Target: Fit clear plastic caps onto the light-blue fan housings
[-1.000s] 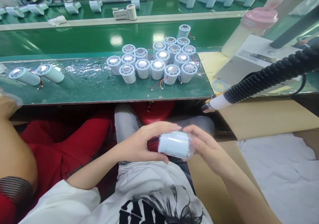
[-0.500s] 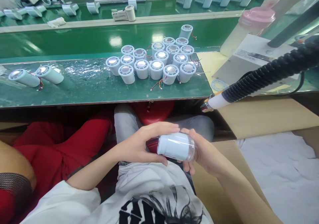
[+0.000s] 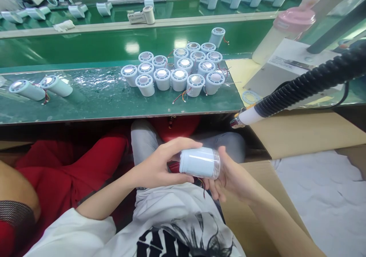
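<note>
My left hand (image 3: 156,165) and right hand (image 3: 231,177) both grip a smooth white round can (image 3: 199,162) with a clear cap. More round cans (image 3: 177,72) stand bunched on the shiny green worktop (image 3: 94,97).

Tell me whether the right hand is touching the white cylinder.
Touching. The head view shows the right hand cradling the white cylinder at its clear end, fingers against it.
</note>
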`<state>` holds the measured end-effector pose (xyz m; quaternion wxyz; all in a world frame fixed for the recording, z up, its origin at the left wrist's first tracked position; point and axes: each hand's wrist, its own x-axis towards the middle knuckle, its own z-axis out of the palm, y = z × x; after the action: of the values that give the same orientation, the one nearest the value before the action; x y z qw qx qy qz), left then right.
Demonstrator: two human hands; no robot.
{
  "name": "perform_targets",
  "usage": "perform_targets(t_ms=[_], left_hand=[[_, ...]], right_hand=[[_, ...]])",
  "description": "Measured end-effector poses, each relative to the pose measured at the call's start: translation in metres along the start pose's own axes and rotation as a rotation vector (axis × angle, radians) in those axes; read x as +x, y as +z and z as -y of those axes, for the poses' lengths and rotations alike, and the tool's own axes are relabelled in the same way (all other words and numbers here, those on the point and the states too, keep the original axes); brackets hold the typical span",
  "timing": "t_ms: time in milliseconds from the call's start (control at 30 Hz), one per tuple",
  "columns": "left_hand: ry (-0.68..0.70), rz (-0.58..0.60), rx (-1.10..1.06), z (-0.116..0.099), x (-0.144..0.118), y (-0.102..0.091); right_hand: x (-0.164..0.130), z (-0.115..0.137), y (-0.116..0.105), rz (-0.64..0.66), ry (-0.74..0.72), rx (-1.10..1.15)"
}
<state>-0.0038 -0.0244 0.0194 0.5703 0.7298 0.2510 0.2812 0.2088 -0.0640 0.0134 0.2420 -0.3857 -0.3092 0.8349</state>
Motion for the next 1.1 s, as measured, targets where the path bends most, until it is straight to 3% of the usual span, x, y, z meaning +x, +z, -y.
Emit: perform_targets(t_ms=[67,167,233,300,400,533,600,767,933,1033,1100], left_hand=[[-0.108,-0.023,-0.108,-0.003,-0.001,0.001],[-0.180,-0.020,-0.192,-0.006,-0.003,0.002],[-0.209,-0.014,-0.192,-0.006,-0.004,0.003],[-0.239,-0.016,-0.179,-0.006,-0.004,0.003],[-0.215,0.015,-0.106,-0.005,-0.002,0.000],[0.009,0.137,0.100,-0.006,-0.001,-0.007],[-0.001,0.150,0.084,-0.006,-0.001,-0.008],[-0.276,0.107,-0.314,-0.002,-0.003,0.002],[-0.388,0.108,-0.534,0.011,-0.002,0.012],[-0.422,0.141,-0.541,0.012,0.008,-0.001],[-0.359,0.179,-0.406,0.010,0.032,-0.015]], right_hand=[[-0.002,-0.007,-0.005,-0.123,-0.253,-0.155],[-0.007,-0.013,-0.011,-0.278,-0.653,-0.570],[-0.010,-0.013,-0.013,-0.268,-0.862,-0.857],[-0.013,-0.011,-0.014,-0.248,-0.974,-1.029],[-0.015,-0.009,-0.013,-0.258,-0.871,-0.934],[-0.015,-0.010,-0.007,-0.149,-0.594,-0.341],[-0.015,-0.010,-0.004,-0.140,-0.507,-0.179],[-0.020,-0.005,-0.004,-0.214,-0.367,-0.198],[-0.016,-0.004,-0.005,-0.242,-0.295,-0.217],[-0.019,-0.009,-0.007,-0.241,-0.314,-0.218],[-0.033,-0.014,-0.018,-0.388,-0.349,-0.369]])
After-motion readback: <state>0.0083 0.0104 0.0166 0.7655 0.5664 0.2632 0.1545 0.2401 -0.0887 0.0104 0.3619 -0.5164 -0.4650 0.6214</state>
